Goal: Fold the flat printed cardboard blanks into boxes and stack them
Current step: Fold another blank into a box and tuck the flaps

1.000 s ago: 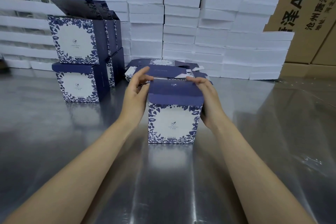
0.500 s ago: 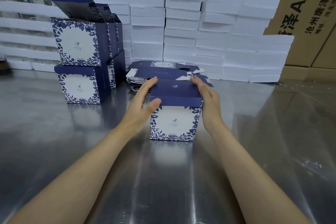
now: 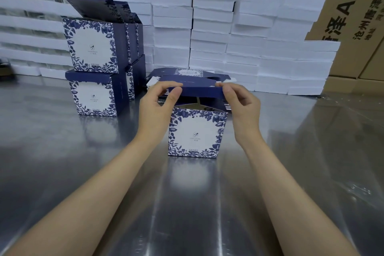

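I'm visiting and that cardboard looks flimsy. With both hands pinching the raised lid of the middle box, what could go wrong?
The left hand and right hand pinch the lid flap at its ends; an uneven pull might crease it.
The box stands unbraced on the smooth metal table, so it may slide or tip.
The stack at the left carries open-lidded boxes on top; adding another could unsettle it.
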A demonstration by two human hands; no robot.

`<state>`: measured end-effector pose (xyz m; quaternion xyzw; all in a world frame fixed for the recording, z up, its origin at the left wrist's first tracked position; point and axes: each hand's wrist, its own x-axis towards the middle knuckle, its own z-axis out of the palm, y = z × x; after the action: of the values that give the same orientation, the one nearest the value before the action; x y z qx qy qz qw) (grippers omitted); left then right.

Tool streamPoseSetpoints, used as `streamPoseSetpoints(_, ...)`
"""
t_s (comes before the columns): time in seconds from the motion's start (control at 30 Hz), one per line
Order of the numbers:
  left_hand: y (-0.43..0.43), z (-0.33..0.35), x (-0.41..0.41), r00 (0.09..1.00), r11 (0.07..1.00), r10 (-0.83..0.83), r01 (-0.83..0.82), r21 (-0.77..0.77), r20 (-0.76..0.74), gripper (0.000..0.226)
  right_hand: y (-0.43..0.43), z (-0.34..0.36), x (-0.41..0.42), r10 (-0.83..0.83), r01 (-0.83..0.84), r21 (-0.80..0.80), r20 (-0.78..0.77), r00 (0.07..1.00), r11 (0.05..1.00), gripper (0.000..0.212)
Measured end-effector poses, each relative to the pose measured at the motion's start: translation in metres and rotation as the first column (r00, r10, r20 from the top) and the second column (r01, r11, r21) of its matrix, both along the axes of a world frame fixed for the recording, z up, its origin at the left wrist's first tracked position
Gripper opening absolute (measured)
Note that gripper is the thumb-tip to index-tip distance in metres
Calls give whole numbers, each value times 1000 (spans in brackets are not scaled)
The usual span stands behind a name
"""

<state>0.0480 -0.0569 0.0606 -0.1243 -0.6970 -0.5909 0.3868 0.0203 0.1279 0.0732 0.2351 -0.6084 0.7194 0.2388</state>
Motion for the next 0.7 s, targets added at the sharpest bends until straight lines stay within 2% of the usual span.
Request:
streamPoseSetpoints(0.07, 0, 1, 0, 999, 999, 19, -18, 37, -29, 8, -3, 3, 4, 23, -21, 56, -42, 999, 998, 10)
streamPoseSetpoints(0.17, 1, 0, 2, 997, 998, 45, -41, 47, -68, 7, -12, 3, 10, -17, 49, 207, -154, 988, 977, 18)
streamPoseSetpoints(0.37, 0, 3, 5, 993, 998, 68, -68, 5, -98, 9, -17, 6, 14, -126, 172, 178, -243, 962, 969, 16)
streamPoseSetpoints(0.47, 1, 7, 8, 984, 991, 69, -87, -105, -165, 11, -17, 5, 15, -170, 224, 180, -270, 948, 958, 15)
streamPoseSetpoints(0.57, 0, 5, 6, 936, 915, 128, -239, -325, -328, 15, -15, 5, 14, -176, 267, 232, -347, 921, 935, 10)
streamPoseSetpoints(0.7, -3, 5, 5, 889, 858, 222, -373, -353, -400, 9, -16, 1, 13, -197, 365, 309, -462, 865, 878, 4)
